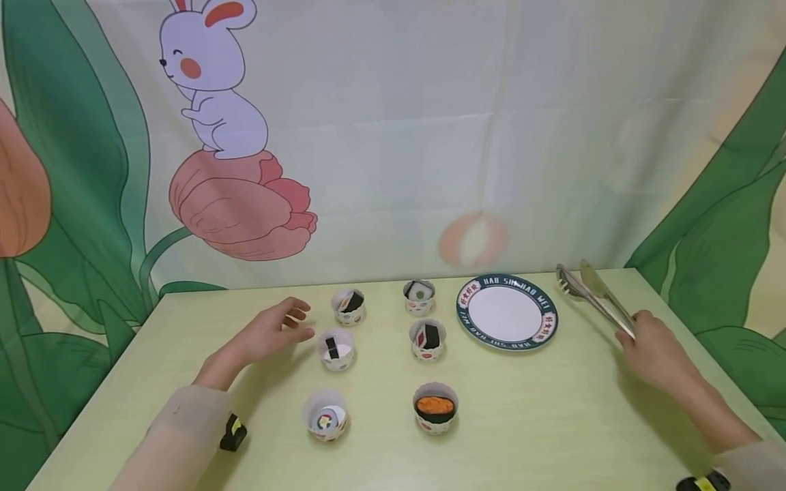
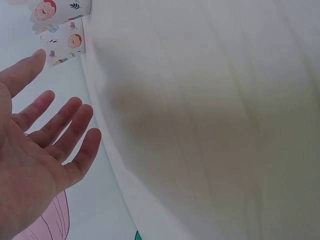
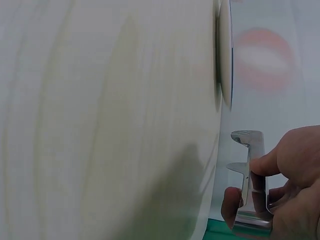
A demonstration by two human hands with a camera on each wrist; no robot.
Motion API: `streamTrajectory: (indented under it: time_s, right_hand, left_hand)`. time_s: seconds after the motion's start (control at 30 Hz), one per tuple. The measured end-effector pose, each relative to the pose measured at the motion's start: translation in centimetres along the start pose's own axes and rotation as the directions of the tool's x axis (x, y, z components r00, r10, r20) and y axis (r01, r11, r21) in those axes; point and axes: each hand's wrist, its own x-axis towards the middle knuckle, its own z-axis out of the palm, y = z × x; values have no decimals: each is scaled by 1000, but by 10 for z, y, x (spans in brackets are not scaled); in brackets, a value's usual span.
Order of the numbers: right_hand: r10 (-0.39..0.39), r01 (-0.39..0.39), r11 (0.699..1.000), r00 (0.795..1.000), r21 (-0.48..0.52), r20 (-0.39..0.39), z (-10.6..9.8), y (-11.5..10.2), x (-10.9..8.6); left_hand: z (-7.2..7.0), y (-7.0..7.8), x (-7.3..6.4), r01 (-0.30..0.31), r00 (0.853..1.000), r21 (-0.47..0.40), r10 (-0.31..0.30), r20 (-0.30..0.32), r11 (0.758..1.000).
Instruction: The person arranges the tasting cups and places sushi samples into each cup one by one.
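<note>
My right hand grips a pair of metal tongs, and their two arms stand apart, pointing toward the back of the table. The right wrist view shows the same tongs between thumb and fingers. Loosely bent and holding nothing, my left hand hovers left of the paper cups. Nearest to it are a cup with a black-wrapped piece and a cup with a sushi piece. In the left wrist view the left hand has its fingers spread, apart from the patterned cups.
A white plate with a dark lettered rim lies left of the tongs. Further cups hold an orange-topped sushi, a round roll, a dark-wrapped piece and a green-dotted piece. A printed curtain hangs behind the table.
</note>
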Motion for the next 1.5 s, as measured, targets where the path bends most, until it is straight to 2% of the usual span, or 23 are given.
streamTrajectory:
  time_s: [0.27,1.07,1.33,1.5]
  right_hand:
    - [15,-15,999,1000,-30,-14,-1,7,-4]
    - [55,-54,998,998,-39,8,0,27,-12]
    - [75,-74,997,996,-23,47,0,31,-15]
    - [86,-83,995,996,-60,39,-3,32,-14]
  left_hand:
    - [-2,-5,-5,-34,999,11,34,-10,999]
    - [-4,-12,-22,-1,999,21,2,-32,1000]
    - [-6,-13,-30,-44,998,47,47,-52,998]
    - [-6,-15,-36,-72,995,66,76,-68,995]
